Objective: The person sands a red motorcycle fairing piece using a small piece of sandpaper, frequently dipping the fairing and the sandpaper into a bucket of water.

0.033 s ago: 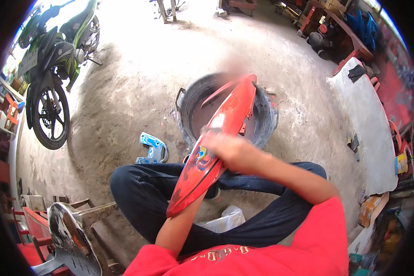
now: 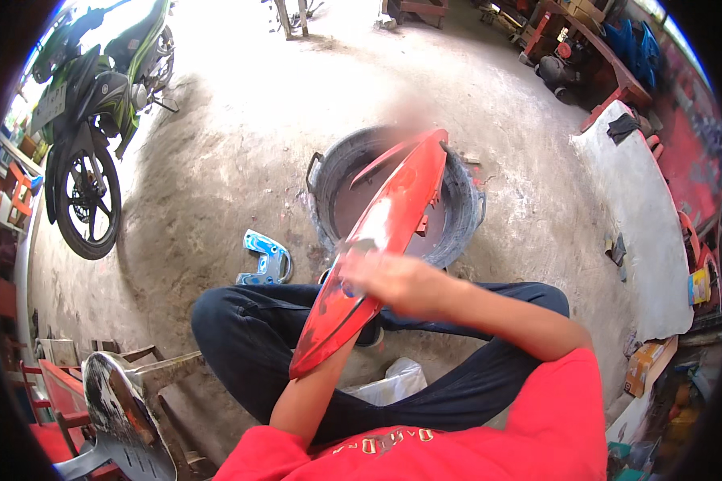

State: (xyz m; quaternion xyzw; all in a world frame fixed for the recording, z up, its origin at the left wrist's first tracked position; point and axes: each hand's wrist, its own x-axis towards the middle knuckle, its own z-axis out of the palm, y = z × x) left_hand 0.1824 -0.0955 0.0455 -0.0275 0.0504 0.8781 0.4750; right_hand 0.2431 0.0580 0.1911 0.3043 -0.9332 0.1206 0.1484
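A long red body panel (image 2: 405,192), like a motorcycle fairing piece, slants from over my left forearm (image 2: 309,405) to the far rim of a dark round tub (image 2: 329,216). My right hand (image 2: 393,282) lies on the panel's upper face, blurred by motion, its fingers pressed together. A small greyish patch shows by the fingertips; what it is I cannot make out. Under the panel my left hand is hidden, with only the forearm and wrist showing. Murky brownish liquid (image 2: 351,200) fills the tub's bottom.
On the floor left of the tub lies a blue-and-white patterned piece (image 2: 269,260). A motorcycle (image 2: 88,160) stands at far left. A worn chair (image 2: 128,417) is at lower left. White plastic (image 2: 397,383) lies between my legs. A pale slab (image 2: 634,224) stretches along the right.
My right hand has slid a little down and left along the panel, covering more of its coloured graphic. Panel and tub look unmoved.
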